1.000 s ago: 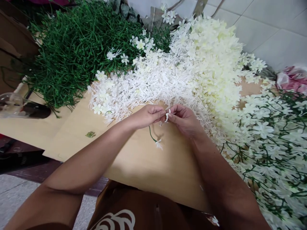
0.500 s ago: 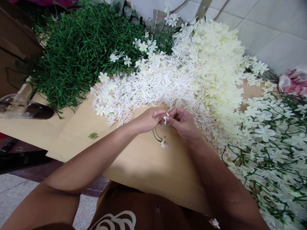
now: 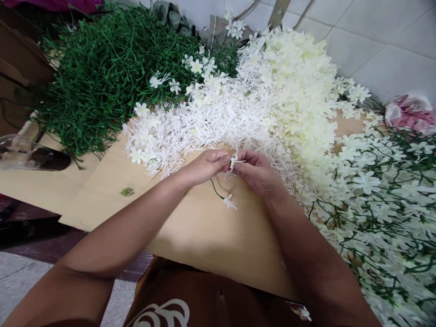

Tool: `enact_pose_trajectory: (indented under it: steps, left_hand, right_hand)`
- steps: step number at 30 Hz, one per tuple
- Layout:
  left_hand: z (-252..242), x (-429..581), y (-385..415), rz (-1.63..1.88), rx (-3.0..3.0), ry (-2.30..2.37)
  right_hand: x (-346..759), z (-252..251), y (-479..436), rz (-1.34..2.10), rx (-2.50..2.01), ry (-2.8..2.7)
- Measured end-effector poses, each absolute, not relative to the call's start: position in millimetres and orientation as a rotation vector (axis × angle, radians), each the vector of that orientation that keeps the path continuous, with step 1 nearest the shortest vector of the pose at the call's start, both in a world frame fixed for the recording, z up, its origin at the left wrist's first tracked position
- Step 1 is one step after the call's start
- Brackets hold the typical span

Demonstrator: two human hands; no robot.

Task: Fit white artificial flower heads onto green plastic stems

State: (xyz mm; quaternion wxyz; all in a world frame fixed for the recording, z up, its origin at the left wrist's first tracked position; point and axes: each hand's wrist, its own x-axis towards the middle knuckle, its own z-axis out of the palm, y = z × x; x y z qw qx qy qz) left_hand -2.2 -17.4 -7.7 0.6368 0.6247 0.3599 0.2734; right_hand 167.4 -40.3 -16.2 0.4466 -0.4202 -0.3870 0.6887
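My left hand [image 3: 204, 166] pinches a thin green stem [image 3: 215, 190] that hangs down and ends in a small white flower [image 3: 229, 202]. My right hand [image 3: 257, 171] is closed in a pinch on another small white flower [image 3: 234, 160], held right against the left fingertips. Both hands meet over a tan cardboard sheet [image 3: 200, 227], just in front of a heap of white plastic flower centres [image 3: 211, 120].
A pile of bare green stems [image 3: 102, 77] lies at the back left. Cream petals [image 3: 299, 86] are heaped at the back centre. Finished stems with white flowers [image 3: 384, 200] fill the right. A clear container [image 3: 20, 152] lies at the left edge, pink fabric [image 3: 410, 113] far right.
The hands stay pinched together in almost the same spot. The white flower between the fingertips has turned slightly, and the hanging stem with its flower has swung a little.
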Motion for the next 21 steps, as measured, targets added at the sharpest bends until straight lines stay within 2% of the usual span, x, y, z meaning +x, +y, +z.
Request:
enact_pose_trajectory:
  steps: [21]
  left_hand:
    - [-4.1,-1.9,-20.4,0.504,1.663,0.911]
  right_hand:
    - [167.6,-15.4,-38.7,1.680,-1.182,-1.002]
